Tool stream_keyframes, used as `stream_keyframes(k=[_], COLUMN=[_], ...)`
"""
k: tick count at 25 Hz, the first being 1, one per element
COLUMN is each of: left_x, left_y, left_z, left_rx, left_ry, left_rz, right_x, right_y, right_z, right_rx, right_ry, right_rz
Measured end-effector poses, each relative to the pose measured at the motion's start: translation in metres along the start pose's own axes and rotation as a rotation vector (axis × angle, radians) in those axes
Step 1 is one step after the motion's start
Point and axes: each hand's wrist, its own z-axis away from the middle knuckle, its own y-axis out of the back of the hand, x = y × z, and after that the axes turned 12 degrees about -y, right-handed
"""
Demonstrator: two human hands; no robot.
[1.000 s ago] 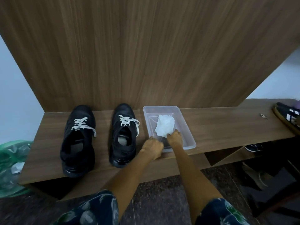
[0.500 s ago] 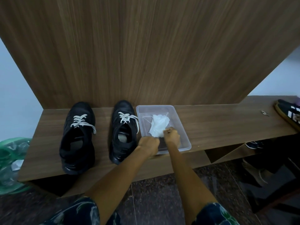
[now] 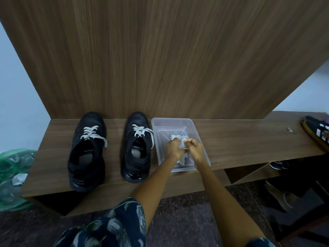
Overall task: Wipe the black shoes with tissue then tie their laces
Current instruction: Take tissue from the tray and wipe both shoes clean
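Note:
Two black shoes with loose white laces stand side by side on the wooden bench, toes toward the wall: the left shoe [image 3: 87,152] and the right shoe [image 3: 138,147]. Right of them sits a clear plastic tray [image 3: 161,125]. Over the tray, my left hand [image 3: 173,148] and my right hand [image 3: 195,148] both grip a crumpled white tissue [image 3: 182,145] between them. Part of the tissue hangs below my hands inside the tray.
The wooden bench [image 3: 240,139] backs onto a tall wood panel. A black-and-white striped shoe [image 3: 318,134] lies at the far right, a small metal object [image 3: 291,130] beside it. A green plastic bag [image 3: 12,168] sits left of the bench. More shoes lie under the bench at right.
My left hand has moved from the tray's front edge into the tray and joined the right hand on the tissue. The tissue is lifted and bunched between both hands.

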Motion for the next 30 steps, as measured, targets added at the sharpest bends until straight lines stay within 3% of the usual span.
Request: stream_keyframes(k=[2, 5, 7, 9, 12, 15, 18, 20, 24, 28, 30], left_x=[-0.003, -0.007, -0.005, 0.000, 0.005, 0.001, -0.003, -0.005, -0.010, -0.009, -0.007], left_y=[-0.001, 0.010, 0.019, 0.027, 0.030, 0.023, 0.013, 0.006, -0.012, -0.014, -0.014], left_z=[-0.007, -0.023, -0.032, -0.038, -0.041, -0.040, -0.036, -0.028, -0.013, 0.001, 0.007], left_rx=[0.133, 0.316, 0.412, 0.429, 0.404, 0.422, 0.418, 0.359, 0.081, -0.274, -0.360], left_ry=[0.047, 0.187, 0.210, 0.196, 0.151, 0.088, 0.026, -0.013, -0.134, -0.197, -0.199], left_rz=[0.085, 0.302, 0.471, 0.538, 0.497, 0.382, 0.270, 0.185, -0.109, -0.623, -0.733], right_x=[-0.004, -0.003, 0.005, 0.012, 0.016, 0.013, 0.009, 0.006, -0.011, -0.026, -0.033], right_y=[0.001, 0.008, 0.011, 0.007, -0.005, -0.003, 0.010, 0.019, 0.035, 0.042, 0.044], right_z=[0.000, -0.004, -0.009, -0.004, 0.004, 0.001, -0.008, -0.015, -0.018, -0.010, -0.002], right_rx=[-0.061, 0.022, 0.159, 0.143, 0.076, 0.093, 0.168, 0.257, 0.367, 0.347, 0.326], right_ry=[-0.028, -0.155, -0.223, -0.254, -0.231, -0.210, -0.266, -0.258, -0.205, -0.103, -0.078], right_rz=[0.005, -0.111, 0.211, 0.614, 0.757, 0.694, 0.250, 0.011, -0.178, -0.313, -0.355])
